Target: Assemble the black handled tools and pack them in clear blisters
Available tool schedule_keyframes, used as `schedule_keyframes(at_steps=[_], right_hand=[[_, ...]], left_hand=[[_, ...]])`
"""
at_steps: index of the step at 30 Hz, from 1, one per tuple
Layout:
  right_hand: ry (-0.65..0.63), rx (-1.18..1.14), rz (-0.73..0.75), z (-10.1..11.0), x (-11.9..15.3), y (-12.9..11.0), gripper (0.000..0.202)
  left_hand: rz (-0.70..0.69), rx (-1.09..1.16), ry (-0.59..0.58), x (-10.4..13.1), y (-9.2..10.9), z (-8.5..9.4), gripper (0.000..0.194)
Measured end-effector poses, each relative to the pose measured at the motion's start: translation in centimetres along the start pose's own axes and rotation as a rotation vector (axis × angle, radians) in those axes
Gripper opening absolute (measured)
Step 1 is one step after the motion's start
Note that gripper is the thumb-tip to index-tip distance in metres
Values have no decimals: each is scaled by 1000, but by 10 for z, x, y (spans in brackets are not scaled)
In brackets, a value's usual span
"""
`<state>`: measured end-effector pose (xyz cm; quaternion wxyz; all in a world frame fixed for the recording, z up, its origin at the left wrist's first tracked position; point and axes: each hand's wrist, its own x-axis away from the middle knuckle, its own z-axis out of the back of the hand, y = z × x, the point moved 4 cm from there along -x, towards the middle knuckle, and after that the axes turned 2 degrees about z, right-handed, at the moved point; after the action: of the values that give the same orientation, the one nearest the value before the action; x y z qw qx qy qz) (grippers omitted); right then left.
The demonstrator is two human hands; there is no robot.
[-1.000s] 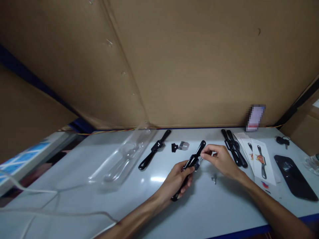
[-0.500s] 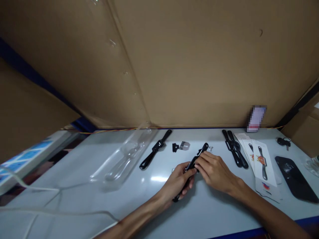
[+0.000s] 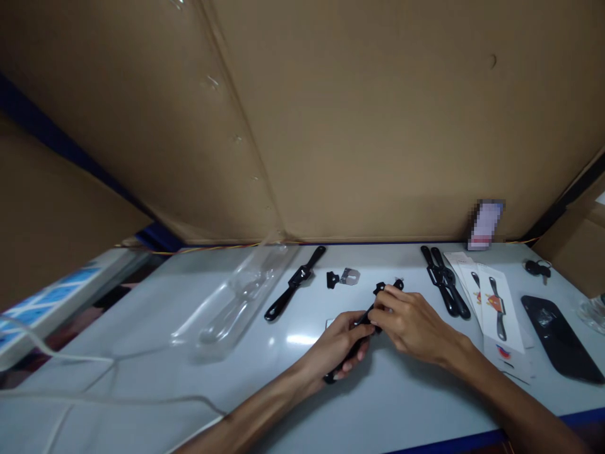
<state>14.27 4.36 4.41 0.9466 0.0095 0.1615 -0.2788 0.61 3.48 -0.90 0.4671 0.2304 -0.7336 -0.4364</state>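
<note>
Clasping the black tool (image 3: 365,317) in the left hand (image 3: 339,342), wrapping its lower handle, above the middle of the table (image 3: 283,410). Closing the right hand (image 3: 413,323) over its upper half, pinching near the body and hiding most of it from view. Holding both hands close together on the one piece; not telling whether touching each other. Showing a small dark part (image 3: 379,288) at the right fingertips; not telling whether fixed or loose. Judging the work as partway along, with a black plate (image 3: 333,280) and a metal plate (image 3: 350,276) lying unfitted beyond the left hand. Counting three like tools lying out of hand: a single tool (image 3: 295,284) left of the plates, and a pair (image 3: 439,285) side by side near the cards (image 3: 498,315); looking complete in outline, but showing too little detail for confirming every fitting. Noting a clear tray (image 3: 236,302) lying farther left.
</note>
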Motion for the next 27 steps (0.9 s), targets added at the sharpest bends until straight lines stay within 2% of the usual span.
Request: schedule_keyframes(at_steps=[6,12,17,21,24,27], right_hand=[[-15,-24,-17,-3,0,-4,20],[50,-315,-301,-12,-2,6,16],[131,-522,-434,-16,-3,9,17],[123,-687,-572,-17,-1,13,16],[117,-790,-609,-15,-1,16,15],[98,-764,-598,-11,-1,18,13]], left_hand=[[-10,1,5,-2,-1,0,22],[-16,10,-2,-2,-1,0,28],[-16,24,-15,-1,-2,-1,34],[-3,35,11,-1,-2,0,34],[12,36,29,-1,-2,1,33],[10,40,21,-1,-2,0,33]])
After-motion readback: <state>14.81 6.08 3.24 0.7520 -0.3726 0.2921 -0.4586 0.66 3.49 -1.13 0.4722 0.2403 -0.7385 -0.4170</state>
